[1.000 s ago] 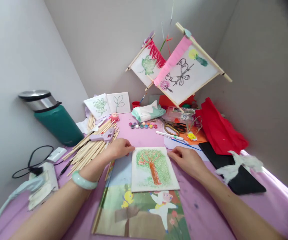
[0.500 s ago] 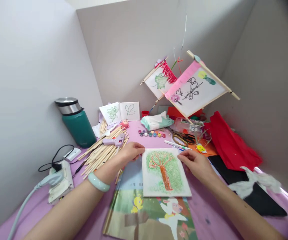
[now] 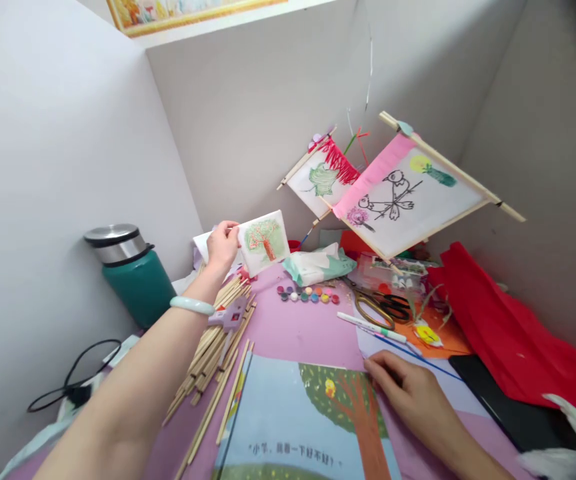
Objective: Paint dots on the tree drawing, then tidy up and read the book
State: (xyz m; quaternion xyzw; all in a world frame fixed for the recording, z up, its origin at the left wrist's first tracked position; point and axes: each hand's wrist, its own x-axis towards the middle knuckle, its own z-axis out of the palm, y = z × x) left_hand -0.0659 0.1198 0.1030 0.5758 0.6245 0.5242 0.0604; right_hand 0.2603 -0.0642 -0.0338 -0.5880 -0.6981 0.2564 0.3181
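Note:
My left hand pinches the left edge of a white square card with a tree drawing, green foliage and orange trunk. It holds the card up near the back wall, in front of other white cards that are mostly hidden. My right hand is low on the right, fingers curled with thumb and forefinger close together at the top right corner of a picture book. Whether anything is between those fingertips cannot be made out. The book lies on the purple tabletop, showing a large tree and printed text.
Wooden sticks and a glue gun lie left, by a green bottle. Paint pots, wet wipes, scissors and a marker lie beyond the book. Framed drawings hang above; red cloth lies right.
My left hand has lifted the tree drawing off the book and carried it away, up and left, to the back. My right hand has let go of the drawing and moved lower.

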